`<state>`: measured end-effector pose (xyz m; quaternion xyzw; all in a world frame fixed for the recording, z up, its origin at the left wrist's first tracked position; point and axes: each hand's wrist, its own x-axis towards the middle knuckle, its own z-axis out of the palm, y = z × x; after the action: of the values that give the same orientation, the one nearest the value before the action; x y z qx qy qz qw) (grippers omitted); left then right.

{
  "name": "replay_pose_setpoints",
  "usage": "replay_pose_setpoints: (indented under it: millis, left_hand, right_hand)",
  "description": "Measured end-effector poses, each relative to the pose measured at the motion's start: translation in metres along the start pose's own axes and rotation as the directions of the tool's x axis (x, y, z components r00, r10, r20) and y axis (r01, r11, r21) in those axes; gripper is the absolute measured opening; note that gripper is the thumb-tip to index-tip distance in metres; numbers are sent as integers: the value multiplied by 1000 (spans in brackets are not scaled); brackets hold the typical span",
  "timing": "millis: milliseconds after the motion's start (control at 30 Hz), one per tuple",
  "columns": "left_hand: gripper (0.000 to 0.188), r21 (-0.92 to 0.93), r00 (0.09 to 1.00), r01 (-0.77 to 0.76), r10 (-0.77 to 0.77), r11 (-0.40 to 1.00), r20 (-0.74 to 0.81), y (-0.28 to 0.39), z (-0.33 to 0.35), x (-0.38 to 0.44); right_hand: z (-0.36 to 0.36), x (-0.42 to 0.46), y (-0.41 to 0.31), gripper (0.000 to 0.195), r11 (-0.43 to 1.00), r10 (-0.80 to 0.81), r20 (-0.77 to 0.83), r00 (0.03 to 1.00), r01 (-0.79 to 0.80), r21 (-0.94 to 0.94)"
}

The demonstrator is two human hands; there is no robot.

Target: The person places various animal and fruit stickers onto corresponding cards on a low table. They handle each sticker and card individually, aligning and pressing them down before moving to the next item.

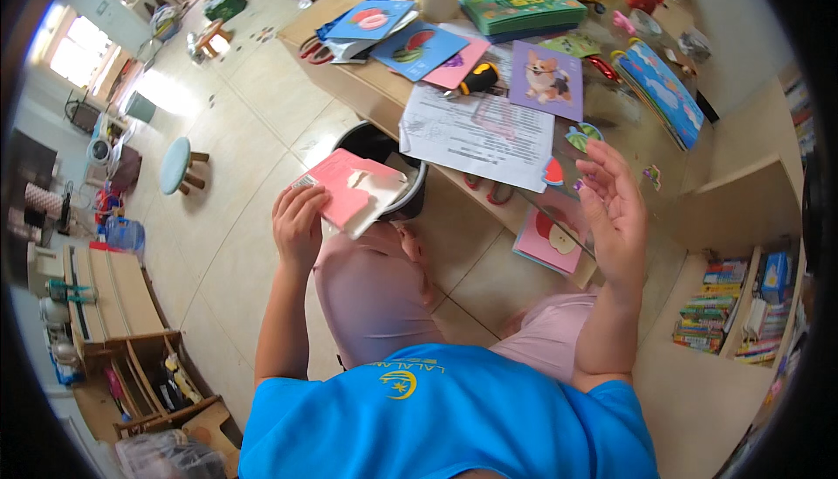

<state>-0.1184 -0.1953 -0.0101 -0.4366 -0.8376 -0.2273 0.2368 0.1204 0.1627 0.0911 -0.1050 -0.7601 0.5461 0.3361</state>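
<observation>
My left hand (pixel 298 224) grips a pink cardboard picture card (pixel 340 184) by its lower left edge. A ragged opening in the card shows white, and its corner bears a printed barcode. The card is tilted above a black bin (pixel 419 194) beside the table. My right hand (pixel 612 211) hovers by the table edge with its fingers apart. Close to its fingertips are a watermelon cutout (pixel 584 136), a red cutout (pixel 553 171) and a small purple piece (pixel 577 184), partly covered by the hand. A pink apple card (pixel 553 233) lies below the hand, on another card.
A printed sheet (pixel 478 132), a corgi card (pixel 546 80), a yellow-black screwdriver (pixel 480 78) and fruit cards (pixel 419 50) cover the table. Red-handled scissors (pixel 499 192) show at its edge. Behind are green boxed cards (pixel 524 8). A round stool (pixel 177 165) stands left.
</observation>
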Motion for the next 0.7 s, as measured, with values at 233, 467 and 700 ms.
replay_pose_setpoints:
  millis: [233, 467, 700]
  left_hand:
    - [57, 277, 465, 238, -360, 931, 809, 18, 32, 47]
    - [24, -653, 723, 241, 316, 718, 614, 134, -21, 112]
    - [28, -441, 850, -174, 360, 881, 385, 231, 67, 172]
  right_hand:
    - [-58, 2, -12, 32, 958, -85, -200, 976, 25, -285]
    - [-115, -8, 15, 37, 728, 204, -199, 958, -285, -624]
    - [-128, -21, 26, 49, 667, 463, -41, 885, -379, -642]
